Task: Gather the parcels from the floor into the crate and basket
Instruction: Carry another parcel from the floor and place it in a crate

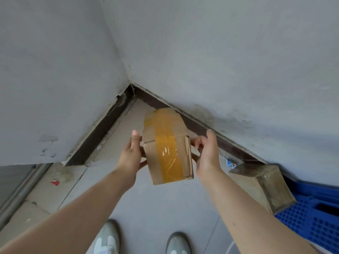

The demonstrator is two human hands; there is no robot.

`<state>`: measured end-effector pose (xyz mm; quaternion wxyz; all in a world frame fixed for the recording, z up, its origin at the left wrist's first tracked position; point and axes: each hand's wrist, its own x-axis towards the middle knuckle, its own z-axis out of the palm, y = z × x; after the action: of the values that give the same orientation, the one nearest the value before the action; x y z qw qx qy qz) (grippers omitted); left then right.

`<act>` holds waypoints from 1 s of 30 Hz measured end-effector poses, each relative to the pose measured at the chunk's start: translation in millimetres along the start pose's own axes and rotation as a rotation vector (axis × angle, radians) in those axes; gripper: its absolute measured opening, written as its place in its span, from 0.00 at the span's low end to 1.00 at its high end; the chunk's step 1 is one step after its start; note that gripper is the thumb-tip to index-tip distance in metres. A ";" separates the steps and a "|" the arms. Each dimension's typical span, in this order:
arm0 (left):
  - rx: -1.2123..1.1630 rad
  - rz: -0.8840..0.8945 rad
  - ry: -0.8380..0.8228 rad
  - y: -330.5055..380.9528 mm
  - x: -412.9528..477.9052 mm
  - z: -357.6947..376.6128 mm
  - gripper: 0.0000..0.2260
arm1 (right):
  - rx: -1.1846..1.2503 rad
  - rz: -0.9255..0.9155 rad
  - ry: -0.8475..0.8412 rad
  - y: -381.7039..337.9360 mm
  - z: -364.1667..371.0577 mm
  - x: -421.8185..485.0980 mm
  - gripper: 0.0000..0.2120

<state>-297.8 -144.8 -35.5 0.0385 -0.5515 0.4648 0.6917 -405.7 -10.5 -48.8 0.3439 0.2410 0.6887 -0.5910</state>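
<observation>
A small cardboard parcel (166,143) with a wide yellow tape strip down its middle is held up in the air in front of a room corner. My left hand (131,154) presses its left side with fingers under it. On the parcel's right side, my right hand (207,153) grips it. A second, larger cardboard parcel (266,186) wrapped in clear tape lies on the floor at the right, leaning on the blue plastic crate (315,213).
Two grey walls meet in a corner with a dark baseboard (102,129). A red scrap (55,182) lies on the floor at left and a small blue scrap (230,163) by the right wall. My two shoes (108,239) show at the bottom.
</observation>
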 end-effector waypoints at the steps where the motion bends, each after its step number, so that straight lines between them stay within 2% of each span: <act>1: -0.019 0.004 -0.030 -6.5 -3.1 0.7 0.15 | 0.024 -0.015 0.015 -0.4 -5.6 -2.1 0.25; 5: 0.166 0.171 -0.071 -26.5 -14.3 9.8 0.05 | -0.029 -0.032 -0.057 9.3 -29.1 -11.3 0.16; 6: 0.255 0.178 -0.089 -29.2 -16.7 12.6 0.12 | -0.026 -0.025 -0.075 13.1 -37.4 -12.8 0.13; 8: 0.420 0.083 -0.082 -26.9 -23.6 18.9 0.42 | 0.044 -0.007 -0.089 21.5 -55.5 -14.6 0.11; 9: 0.421 0.020 -0.079 -24.8 -26.2 22.1 0.54 | 0.078 -0.003 -0.094 25.9 -64.2 -14.4 0.11; 10: 0.384 -0.004 -0.100 -24.1 -27.3 25.7 0.61 | 0.101 -0.010 -0.091 30.1 -72.3 -14.0 0.10; 11: 0.353 -0.003 -0.129 -24.2 -29.2 29.5 0.63 | 0.111 -0.020 -0.083 33.3 -79.1 -14.8 0.09; 13: 0.357 0.053 -0.158 -26.5 -34.6 38.6 0.58 | 0.071 -0.054 -0.057 38.2 -90.7 -14.1 0.08; 16: 0.350 0.144 -0.147 -35.5 -36.8 48.7 0.45 | -0.051 -0.098 -0.033 39.5 -103.7 -10.2 0.10; 17: 0.330 0.173 -0.153 -38.6 -36.9 50.6 0.40 | -0.063 -0.081 -0.053 37.3 -105.9 -11.0 0.13; 19: 0.329 0.239 -0.133 -42.4 -34.8 55.7 0.23 | -0.027 -0.013 -0.159 31.8 -109.9 -13.6 0.26; 20: 0.328 0.273 -0.099 -42.5 -33.7 57.9 0.14 | -0.007 0.016 -0.215 28.7 -112.6 -17.1 0.30; 21: 0.306 0.300 -0.064 -41.6 -34.9 60.7 0.09 | 0.013 0.034 -0.266 26.5 -115.5 -21.0 0.31; 23: 0.285 0.337 -0.020 -42.0 -35.4 65.3 0.11 | 0.054 0.065 -0.332 27.0 -122.3 -28.0 0.28; 25: 0.331 0.360 -0.018 -42.5 -36.0 68.6 0.07 | 0.103 0.083 -0.348 32.9 -128.0 -31.0 0.23; 26: 0.366 0.335 -0.026 -43.6 -37.1 69.5 0.11 | 0.132 0.103 -0.344 36.4 -130.7 -32.1 0.21; 28: 0.399 0.192 -0.056 -45.7 -37.5 70.8 0.34 | 0.183 0.137 -0.331 44.8 -136.0 -31.4 0.21; 29: 0.390 0.112 -0.077 -46.0 -36.3 71.2 0.44 | 0.200 0.133 -0.332 47.9 -138.4 -31.6 0.22; 30: 0.375 0.060 -0.106 -45.7 -36.7 71.6 0.48 | 0.204 0.123 -0.330 50.1 -140.1 -32.1 0.22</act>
<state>-309.7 -53.0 -36.6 0.1444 -0.4833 0.5991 0.6218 -374.4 138.4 -47.8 0.4612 0.2160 0.5438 -0.6670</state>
